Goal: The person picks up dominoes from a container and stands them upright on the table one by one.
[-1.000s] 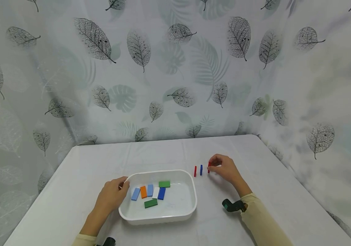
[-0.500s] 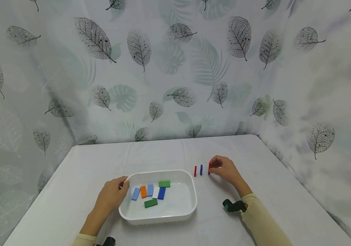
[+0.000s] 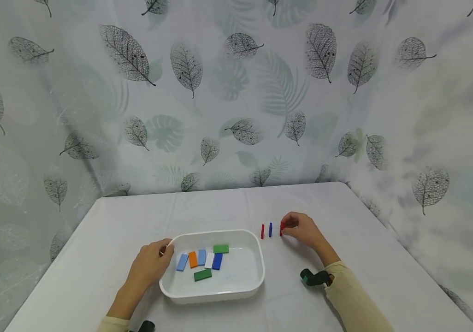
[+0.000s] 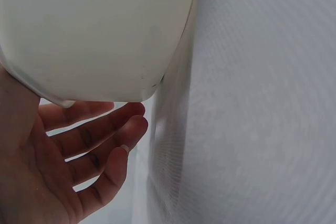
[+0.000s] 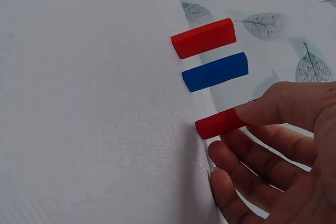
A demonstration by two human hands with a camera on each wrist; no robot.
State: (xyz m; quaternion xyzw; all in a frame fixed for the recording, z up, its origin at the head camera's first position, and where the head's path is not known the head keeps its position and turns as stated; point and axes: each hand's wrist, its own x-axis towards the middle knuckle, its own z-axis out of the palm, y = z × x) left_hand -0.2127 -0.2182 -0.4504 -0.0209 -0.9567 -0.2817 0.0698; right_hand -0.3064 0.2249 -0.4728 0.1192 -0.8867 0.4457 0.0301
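Note:
My right hand [image 3: 303, 229] pinches a red domino block [image 5: 215, 123] between thumb and fingers, its lower end at the tabletop. Beside it a blue domino block [image 5: 215, 72] and another red domino block [image 5: 205, 38] stand upright, spaced apart in a row. On the left, my left hand [image 3: 151, 265] grips the corner rim of a white plastic tray [image 3: 220, 295], the thumb at the rim and the other fingers loosely bent beneath it in the left wrist view. Inside lie light blue, orange [image 3: 192, 259], white [image 3: 209, 260], dark blue [image 3: 217, 261] and green [image 3: 202, 275] domino blocks, flat.
A white cloth covers the table [image 3: 294, 299], with the tray near its front middle. Leaf-patterned curtains [image 3: 236, 101] rise behind the table and on both sides. A black wrist camera mount [image 3: 315, 277] sits on the right wrist.
My right hand has shifted slightly towards me and down with the red domino block, which now stands a touch lower in the head view. The left hand and tray stay in place.

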